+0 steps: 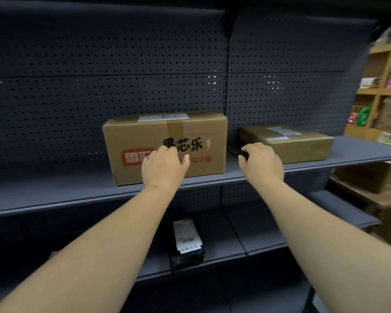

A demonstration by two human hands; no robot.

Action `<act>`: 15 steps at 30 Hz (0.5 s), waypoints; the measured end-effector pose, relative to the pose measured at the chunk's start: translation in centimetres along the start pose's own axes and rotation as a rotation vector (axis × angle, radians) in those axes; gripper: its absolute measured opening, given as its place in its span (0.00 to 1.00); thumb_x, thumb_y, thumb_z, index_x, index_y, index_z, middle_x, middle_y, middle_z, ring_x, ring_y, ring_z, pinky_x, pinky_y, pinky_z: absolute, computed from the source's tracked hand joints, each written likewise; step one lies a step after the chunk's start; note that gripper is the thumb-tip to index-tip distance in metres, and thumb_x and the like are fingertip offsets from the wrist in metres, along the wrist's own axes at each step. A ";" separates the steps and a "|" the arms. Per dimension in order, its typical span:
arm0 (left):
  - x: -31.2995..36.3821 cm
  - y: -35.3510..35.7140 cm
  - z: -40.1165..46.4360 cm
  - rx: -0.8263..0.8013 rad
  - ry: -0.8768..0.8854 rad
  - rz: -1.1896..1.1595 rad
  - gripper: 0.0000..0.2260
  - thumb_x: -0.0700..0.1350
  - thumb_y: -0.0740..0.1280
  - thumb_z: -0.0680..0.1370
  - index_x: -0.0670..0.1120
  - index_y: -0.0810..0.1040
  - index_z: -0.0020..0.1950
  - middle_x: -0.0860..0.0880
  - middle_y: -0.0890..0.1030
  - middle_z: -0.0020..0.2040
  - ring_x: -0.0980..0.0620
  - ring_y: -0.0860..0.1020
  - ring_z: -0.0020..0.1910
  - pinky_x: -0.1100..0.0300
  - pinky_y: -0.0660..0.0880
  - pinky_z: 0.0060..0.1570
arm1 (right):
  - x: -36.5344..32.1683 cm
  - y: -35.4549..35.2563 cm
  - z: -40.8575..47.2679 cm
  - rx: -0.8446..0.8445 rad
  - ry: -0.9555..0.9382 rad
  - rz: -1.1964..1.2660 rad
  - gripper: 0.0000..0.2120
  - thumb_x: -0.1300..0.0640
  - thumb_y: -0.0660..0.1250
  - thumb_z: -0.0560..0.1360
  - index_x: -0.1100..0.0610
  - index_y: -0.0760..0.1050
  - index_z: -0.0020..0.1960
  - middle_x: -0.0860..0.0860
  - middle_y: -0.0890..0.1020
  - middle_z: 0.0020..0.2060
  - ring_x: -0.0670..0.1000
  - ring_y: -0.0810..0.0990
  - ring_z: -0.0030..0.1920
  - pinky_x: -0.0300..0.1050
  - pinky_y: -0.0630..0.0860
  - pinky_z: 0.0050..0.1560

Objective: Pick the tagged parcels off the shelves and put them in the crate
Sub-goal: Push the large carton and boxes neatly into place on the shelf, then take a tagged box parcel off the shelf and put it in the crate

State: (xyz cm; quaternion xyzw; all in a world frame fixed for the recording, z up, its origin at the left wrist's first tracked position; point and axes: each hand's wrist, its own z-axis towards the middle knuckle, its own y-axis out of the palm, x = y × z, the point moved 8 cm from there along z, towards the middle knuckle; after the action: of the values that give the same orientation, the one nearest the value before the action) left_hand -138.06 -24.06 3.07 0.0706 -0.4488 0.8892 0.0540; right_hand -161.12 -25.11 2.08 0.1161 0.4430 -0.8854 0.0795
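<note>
A tall brown carton (203, 132) with black and red print and a white label on top stands on the upper grey shelf (54, 193). My left hand (165, 164) is stretched out in front of its face, fingers loosely curled, holding nothing. Right of the carton lies a flat brown parcel (298, 143) wrapped in tape, with two white labels on top. My right hand (261, 161) hovers by its near left corner, fingers relaxed and empty. A small black parcel (186, 245) with a white label lies on the shelf below. No crate is in view.
A dark perforated back panel (122, 64) closes the rack behind the parcels. At the right stand wooden shelves (386, 91) with coloured packets, and a brown box (379, 175) sits lower at the right.
</note>
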 end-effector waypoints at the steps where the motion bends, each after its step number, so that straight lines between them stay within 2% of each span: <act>1: 0.9 0.4 -0.2 -0.011 0.007 -0.012 0.20 0.59 0.56 0.79 0.46 0.78 0.55 0.48 0.78 0.50 0.47 0.77 0.47 0.53 0.72 0.46 | 0.9 -0.1 -0.3 -0.003 0.010 -0.005 0.17 0.50 0.60 0.78 0.53 0.73 0.64 0.51 0.76 0.60 0.54 0.71 0.61 0.50 0.70 0.57; 7: 7.4 3.1 -0.6 -0.055 0.076 -0.062 0.19 0.58 0.56 0.79 0.46 0.78 0.55 0.47 0.78 0.50 0.46 0.76 0.48 0.54 0.69 0.44 | 7.9 -0.9 -0.7 -0.013 0.079 -0.051 0.14 0.51 0.59 0.78 0.54 0.74 0.60 0.52 0.77 0.57 0.55 0.72 0.58 0.50 0.70 0.54; 12: 13.9 4.7 -0.3 -0.058 0.099 -0.115 0.18 0.58 0.57 0.79 0.45 0.78 0.51 0.47 0.78 0.48 0.46 0.76 0.46 0.54 0.68 0.42 | 14.6 -2.4 0.3 0.003 0.122 -0.071 0.16 0.50 0.60 0.77 0.53 0.74 0.63 0.51 0.77 0.58 0.55 0.73 0.59 0.49 0.70 0.53; 15: 17.7 5.7 0.1 -0.067 0.085 -0.127 0.18 0.57 0.57 0.79 0.45 0.78 0.53 0.48 0.78 0.47 0.47 0.76 0.44 0.55 0.69 0.41 | 18.6 -3.2 1.3 0.003 0.132 -0.082 0.16 0.50 0.60 0.78 0.53 0.74 0.63 0.50 0.78 0.59 0.54 0.73 0.59 0.49 0.71 0.53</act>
State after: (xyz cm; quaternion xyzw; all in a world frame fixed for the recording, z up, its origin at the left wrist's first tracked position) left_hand -156.41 -26.94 1.67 0.0593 -0.4702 0.8707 0.1315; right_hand -179.95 -25.01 0.15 0.1562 0.4504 -0.8790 0.0135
